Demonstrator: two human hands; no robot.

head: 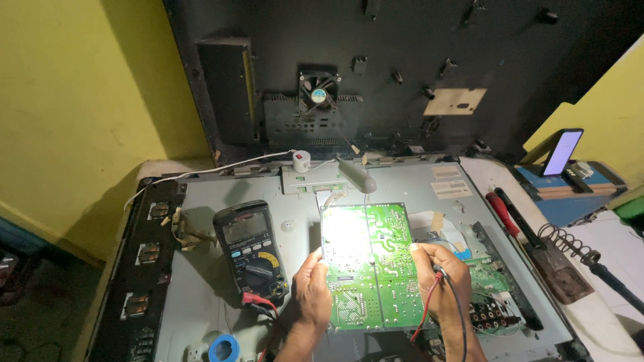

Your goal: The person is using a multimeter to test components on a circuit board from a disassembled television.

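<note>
While glare from a lamp [357,175] whites out its upper left corner, a green circuit board [367,268] lies on a grey panel [201,295], the left hand [312,289] gripping its left edge. The right hand [439,280] pinches red and black probes [437,273] against the board; their tips are hidden under the fingers. A multimeter [250,249] sits just left, its leads cut off below.

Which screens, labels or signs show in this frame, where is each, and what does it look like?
Multimeter: left of the green circuit board, dark body, grey rectangular display.
Phone: propped upright at far right, black frame, screen lit pale white.
White labels: two rectangles on the grey metal panel, above the board.
Tan label: on the black back cover.
</note>
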